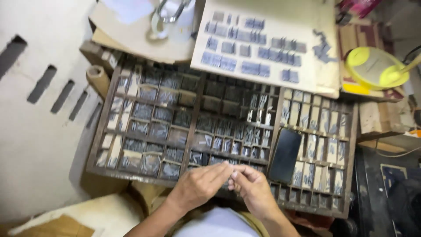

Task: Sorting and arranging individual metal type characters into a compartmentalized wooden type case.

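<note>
Head view looks down on a wide wooden type case (144, 173), its many small compartments filled with grey metal sorts, taking up the middle of the scene. Over its far edge lies a pale board (267, 74) with short rows of grey type blocks set on it. Left of that board sits a cardboard sheet (131, 39) with a metal clip on top. To the right, on stacked wood, is a yellow round lid (372, 66). A black phone (285, 156) lies flat across compartments in the case's right part, just beside the right hand. A whitish wall with dark slots fills the left side.

Both forearms come up from the bottom edge and meet over the near rail of the case. The left hand (197, 186) is palm down, fingers stretched toward the right and pressed together at the tips. The right hand (254, 188) is curled, thumb and forefinger drawn in toward the left fingertips.

Between those meeting fingertips is a small metal piece (232, 174), pinched there; which hand bears it more I cannot tell, since it is tiny and blurred. It sits above the near-centre compartments.
</note>
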